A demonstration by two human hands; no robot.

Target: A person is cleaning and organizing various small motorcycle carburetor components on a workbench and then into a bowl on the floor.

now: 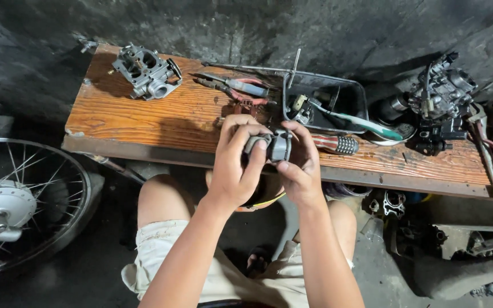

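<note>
Both hands meet on one small grey metal part point(278, 146) — above the bench point(144, 114) edge.
Your left hand point(236, 162) fingers wrap its left end; your right hand point(299, 165) pinches the right — long axis crosswise.

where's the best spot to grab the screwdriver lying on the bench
Probably by the striped handle of the screwdriver, coming from above: it lies flat on the wooden bench beside the right hand, thick and ribbed, and its top side is uncovered.

Showing orange grained board point(144, 117), grey metal part point(279, 146), red-handled pliers point(235, 91), white-green toothbrush point(360, 121), black tray point(356, 94), silver spoked wheel point(18, 199), cream shorts point(161, 251)
</note>
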